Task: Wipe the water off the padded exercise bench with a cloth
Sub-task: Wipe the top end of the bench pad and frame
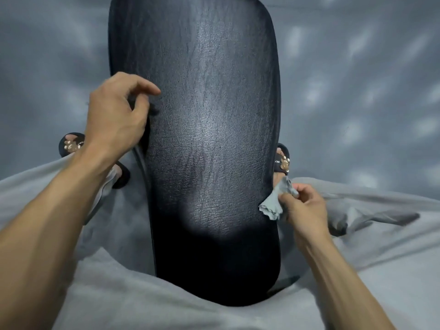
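Cloth [276,201] at bench's [202,139] right edge; left hand [116,115] seemingly over its left edge.

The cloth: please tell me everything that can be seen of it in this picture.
The cloth is small, pale grey-blue, thin and soft-looking, crumpled into loose folds with a ragged-looking lower edge. The right hand pinches it between thumb and fingertips, so part of it is hidden in the grip. It hangs at the right edge of the black padded bench, near the person's end; whether it touches that edge cannot be told. It is bunched, not spread flat on the padding.
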Action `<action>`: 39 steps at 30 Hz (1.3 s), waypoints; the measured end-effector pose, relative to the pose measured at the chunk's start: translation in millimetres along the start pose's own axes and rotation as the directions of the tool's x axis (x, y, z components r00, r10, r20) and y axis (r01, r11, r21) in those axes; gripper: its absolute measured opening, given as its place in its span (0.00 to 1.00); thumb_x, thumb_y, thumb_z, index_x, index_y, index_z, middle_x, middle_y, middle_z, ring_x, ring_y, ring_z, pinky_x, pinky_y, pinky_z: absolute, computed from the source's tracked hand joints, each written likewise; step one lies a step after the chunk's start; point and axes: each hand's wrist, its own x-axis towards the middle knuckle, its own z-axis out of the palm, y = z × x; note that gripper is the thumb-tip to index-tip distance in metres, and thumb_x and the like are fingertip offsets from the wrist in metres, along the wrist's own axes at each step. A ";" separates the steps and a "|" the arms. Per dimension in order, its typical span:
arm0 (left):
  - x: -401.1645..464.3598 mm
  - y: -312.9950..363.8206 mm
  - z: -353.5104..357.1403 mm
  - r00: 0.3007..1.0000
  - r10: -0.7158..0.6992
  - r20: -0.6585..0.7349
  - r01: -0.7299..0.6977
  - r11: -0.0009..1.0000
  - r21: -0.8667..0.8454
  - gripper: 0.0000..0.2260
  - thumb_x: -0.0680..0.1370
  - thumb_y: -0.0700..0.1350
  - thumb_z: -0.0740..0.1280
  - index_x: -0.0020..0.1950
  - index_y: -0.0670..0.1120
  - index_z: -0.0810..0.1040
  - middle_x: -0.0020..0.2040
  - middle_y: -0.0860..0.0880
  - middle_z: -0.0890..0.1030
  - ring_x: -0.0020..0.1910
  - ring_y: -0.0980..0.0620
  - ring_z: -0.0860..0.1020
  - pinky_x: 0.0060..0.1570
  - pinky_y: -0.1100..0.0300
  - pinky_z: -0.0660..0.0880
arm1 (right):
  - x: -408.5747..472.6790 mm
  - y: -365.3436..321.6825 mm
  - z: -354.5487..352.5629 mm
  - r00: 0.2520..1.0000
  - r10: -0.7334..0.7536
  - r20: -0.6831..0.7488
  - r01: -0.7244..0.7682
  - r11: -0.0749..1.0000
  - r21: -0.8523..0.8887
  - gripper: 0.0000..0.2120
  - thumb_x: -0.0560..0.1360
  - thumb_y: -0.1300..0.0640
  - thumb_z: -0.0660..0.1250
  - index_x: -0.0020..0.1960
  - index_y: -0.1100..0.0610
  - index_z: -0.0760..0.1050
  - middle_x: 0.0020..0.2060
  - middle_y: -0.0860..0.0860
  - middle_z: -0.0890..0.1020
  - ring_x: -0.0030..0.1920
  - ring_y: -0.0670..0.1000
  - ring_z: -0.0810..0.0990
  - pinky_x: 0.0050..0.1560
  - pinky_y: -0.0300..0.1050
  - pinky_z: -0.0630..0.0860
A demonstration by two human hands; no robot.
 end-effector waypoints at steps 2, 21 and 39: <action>1.2 2.4 3.2 1.000 0.011 0.002 -0.011 1.000 -0.005 0.12 0.79 0.40 0.63 0.54 0.50 0.84 0.51 0.54 0.80 0.47 0.58 0.76 0.50 0.67 0.70 | 3.4 -3.4 13.9 0.995 -0.081 -0.050 0.080 0.997 -0.021 0.16 0.72 0.73 0.70 0.41 0.52 0.75 0.33 0.48 0.77 0.34 0.47 0.72 0.38 0.44 0.70; 9.6 -12.3 -9.9 0.992 -0.077 -0.097 0.078 0.997 0.000 0.14 0.78 0.39 0.61 0.52 0.51 0.85 0.51 0.58 0.80 0.48 0.63 0.74 0.49 0.75 0.66 | -20.3 -40.9 114.9 0.893 -0.428 0.142 0.450 0.860 -0.240 0.07 0.72 0.63 0.72 0.45 0.52 0.80 0.37 0.44 0.83 0.35 0.40 0.78 0.42 0.37 0.74; 26.0 -11.7 14.7 0.996 -0.019 0.082 0.011 0.995 0.095 0.11 0.79 0.44 0.64 0.58 0.48 0.83 0.58 0.50 0.82 0.58 0.46 0.78 0.61 0.57 0.70 | -10.5 -99.8 171.7 0.827 -0.375 0.419 0.514 0.806 -0.292 0.02 0.74 0.58 0.73 0.43 0.53 0.82 0.34 0.44 0.83 0.34 0.39 0.79 0.38 0.36 0.74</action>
